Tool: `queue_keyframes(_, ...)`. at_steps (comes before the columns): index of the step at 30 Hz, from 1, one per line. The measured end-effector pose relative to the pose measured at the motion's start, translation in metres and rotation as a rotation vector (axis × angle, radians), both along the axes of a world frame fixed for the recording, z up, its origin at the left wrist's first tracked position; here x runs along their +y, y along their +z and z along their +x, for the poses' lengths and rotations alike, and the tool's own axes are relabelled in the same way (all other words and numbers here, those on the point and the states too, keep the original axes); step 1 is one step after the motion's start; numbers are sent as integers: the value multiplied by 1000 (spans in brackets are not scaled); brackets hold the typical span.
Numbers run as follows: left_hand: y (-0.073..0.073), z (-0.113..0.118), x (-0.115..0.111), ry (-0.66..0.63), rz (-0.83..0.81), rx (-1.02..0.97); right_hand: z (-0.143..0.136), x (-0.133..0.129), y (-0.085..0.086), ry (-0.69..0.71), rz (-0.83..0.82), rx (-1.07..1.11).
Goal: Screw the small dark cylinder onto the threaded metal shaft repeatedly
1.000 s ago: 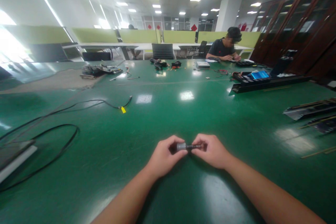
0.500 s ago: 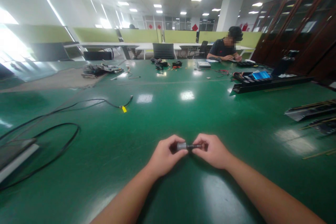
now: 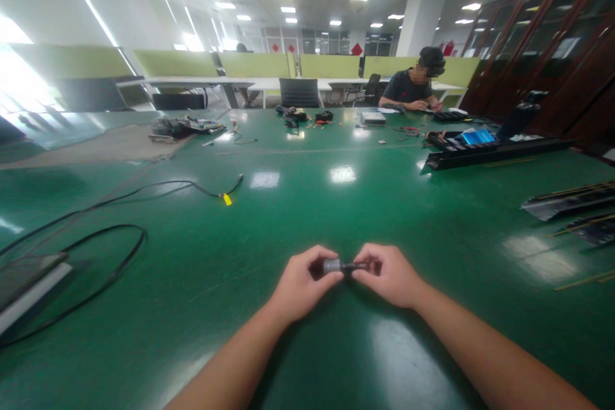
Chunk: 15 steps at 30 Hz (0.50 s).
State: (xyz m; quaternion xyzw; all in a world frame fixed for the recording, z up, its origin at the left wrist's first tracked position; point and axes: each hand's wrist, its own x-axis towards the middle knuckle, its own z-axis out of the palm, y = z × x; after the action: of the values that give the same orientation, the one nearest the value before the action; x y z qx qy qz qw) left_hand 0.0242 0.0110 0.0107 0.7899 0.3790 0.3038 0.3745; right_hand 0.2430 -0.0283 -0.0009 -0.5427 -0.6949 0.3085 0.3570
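Grey-and-black rod (image 3: 331, 266) toward the near edge of the surface (image 3: 288, 218)
My left hand (image 3: 300, 285) pinches its grey end, my right hand (image 3: 388, 278) the dark.

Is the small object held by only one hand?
No, the left hand grips its grey end and the right hand its thin dark end.

Left grip (image 3: 306, 282), right grip (image 3: 388, 275) pinching, facing inward
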Motion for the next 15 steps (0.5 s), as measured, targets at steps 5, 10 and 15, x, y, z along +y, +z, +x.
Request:
queue_keyframes(5,-1,-1,1,0,-6,-12,0,0,2,-8,8,-12)
queue_keyframes(10,-2,-2,1,8,-7,-12,0,0,2,-8,14,-18)
queue_keyframes(15,-1,-1,1,23,-10,-22,0,0,1,-8,13,7)
